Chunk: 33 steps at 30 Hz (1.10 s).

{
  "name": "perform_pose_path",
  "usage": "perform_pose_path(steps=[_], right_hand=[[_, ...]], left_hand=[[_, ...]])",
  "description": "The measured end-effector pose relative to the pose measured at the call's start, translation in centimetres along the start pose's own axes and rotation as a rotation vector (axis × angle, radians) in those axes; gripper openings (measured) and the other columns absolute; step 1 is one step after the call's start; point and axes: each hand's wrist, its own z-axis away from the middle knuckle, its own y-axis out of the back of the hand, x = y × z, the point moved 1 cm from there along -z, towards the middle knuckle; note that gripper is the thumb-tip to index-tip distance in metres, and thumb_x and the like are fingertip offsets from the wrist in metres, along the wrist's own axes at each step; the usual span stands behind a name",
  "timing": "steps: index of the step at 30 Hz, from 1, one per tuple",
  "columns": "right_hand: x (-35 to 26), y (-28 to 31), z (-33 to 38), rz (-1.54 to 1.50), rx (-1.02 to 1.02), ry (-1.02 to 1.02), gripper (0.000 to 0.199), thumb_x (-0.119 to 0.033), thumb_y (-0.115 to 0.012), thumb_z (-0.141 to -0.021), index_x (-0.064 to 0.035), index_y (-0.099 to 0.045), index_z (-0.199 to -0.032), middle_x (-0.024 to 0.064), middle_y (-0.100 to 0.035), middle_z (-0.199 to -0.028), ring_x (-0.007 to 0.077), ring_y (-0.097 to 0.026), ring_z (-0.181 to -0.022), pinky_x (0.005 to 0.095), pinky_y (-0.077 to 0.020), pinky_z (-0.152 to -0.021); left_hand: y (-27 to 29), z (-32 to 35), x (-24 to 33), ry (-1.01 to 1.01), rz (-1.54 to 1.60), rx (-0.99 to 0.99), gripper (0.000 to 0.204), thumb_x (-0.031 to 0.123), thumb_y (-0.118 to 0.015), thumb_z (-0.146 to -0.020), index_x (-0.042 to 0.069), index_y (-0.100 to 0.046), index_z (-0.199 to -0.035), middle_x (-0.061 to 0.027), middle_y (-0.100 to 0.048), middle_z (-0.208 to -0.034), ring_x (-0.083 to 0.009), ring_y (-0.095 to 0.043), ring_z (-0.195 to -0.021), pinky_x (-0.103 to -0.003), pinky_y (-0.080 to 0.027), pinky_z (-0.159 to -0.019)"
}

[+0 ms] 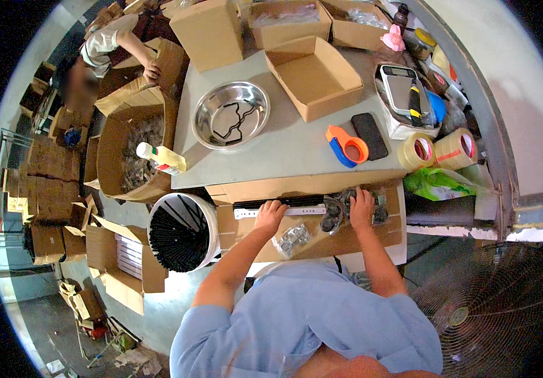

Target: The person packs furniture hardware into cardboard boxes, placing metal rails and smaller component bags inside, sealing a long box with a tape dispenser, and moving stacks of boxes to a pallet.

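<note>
Cardboard sheet (pixel 372 236) is covering the table (pixel 284 148) edge and carrying everything. Left hand (pixel 270 214) is pressing curled fingers onto the black-and-white rail (pixel 284 206); right hand (pixel 361 208) is spreading fingers over dark bagged parts (pixel 334 214). The small clear bag (pixel 291 239) near the edge could be slipping off.

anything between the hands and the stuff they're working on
Nothing visible. The left hand rests directly on the long black and white strip, and the right hand lies on the pile of dark small parts beside it.
</note>
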Motion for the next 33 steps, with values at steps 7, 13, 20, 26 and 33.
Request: perform_pose_path(steps=[7,13,20,26,33], right_hand=[[-8.1,1.4,2.1,-0.036,-0.312,0.424,0.036,-0.014,-0.062,-0.075,-0.0082,-0.055,-0.110,0.0139,-0.053,-0.111,0.0324,-0.046,-0.108,0.0469,-0.0368,-0.092],[-12.4,-3.6,6.7,-0.116,-0.376,0.963,0.028,-0.017,-0.054,-0.076,-0.0110,-0.060,-0.102,0.0091,-0.059,-0.106,0.0299,-0.053,-0.102,0.0462,-0.0403,-0.089],[-13.3,-3.0,4.9,0.184,-0.902,0.313,0.035,-0.017,-0.053,-0.078,-0.0079,-0.054,-0.111,0.0088,-0.059,-0.106,0.0289,-0.052,-0.103,0.0425,-0.0398,-0.088],[-12.5,-2.1,7.2,0.406,-0.637,0.616,0.061,-0.036,-0.056,-0.081,-0.0056,-0.040,-0.132,0.0115,-0.035,-0.140,0.0283,-0.026,-0.132,0.0528,-0.0204,-0.105],[-12.6,-1.7,8.1,0.662,-0.753,0.495,0.095,-0.054,-0.063,-0.073,-0.0088,-0.018,-0.144,0.0076,-0.008,-0.152,0.0287,-0.001,-0.140,0.0637,-0.0039,-0.105]], left_hand=[[-0.2,-1.3,-1.6,0.087,0.030,-0.001,0.039,0.015,-0.059,-0.077,0.016,-0.053,-0.116,-0.0115,-0.049,-0.113,-0.0313,-0.047,-0.104,-0.044,-0.040,-0.090],[1.4,-0.5,-0.5,0.140,-0.026,-0.001,0.052,0.022,-0.062,-0.077,0.019,-0.046,-0.126,-0.0114,-0.046,-0.117,-0.0334,-0.043,-0.107,-0.049,-0.036,-0.090],[0.5,9.8,1.5,-0.159,0.174,-0.297,0.078,0.033,-0.070,-0.071,0.019,-0.032,-0.138,-0.0126,-0.024,-0.143,-0.0362,-0.027,-0.129,-0.057,-0.027,-0.101],[-0.4,7.0,5.1,-0.259,0.022,-0.131,0.088,0.035,-0.072,-0.067,0.023,-0.028,-0.141,-0.0109,-0.015,-0.149,-0.0382,-0.021,-0.134,-0.059,-0.032,-0.097],[-1.6,6.1,6.6,-0.233,0.009,-0.219,0.100,0.032,-0.077,-0.064,0.015,-0.018,-0.144,-0.0184,-0.013,-0.148,-0.0448,-0.026,-0.130,-0.059,-0.043,-0.088]])
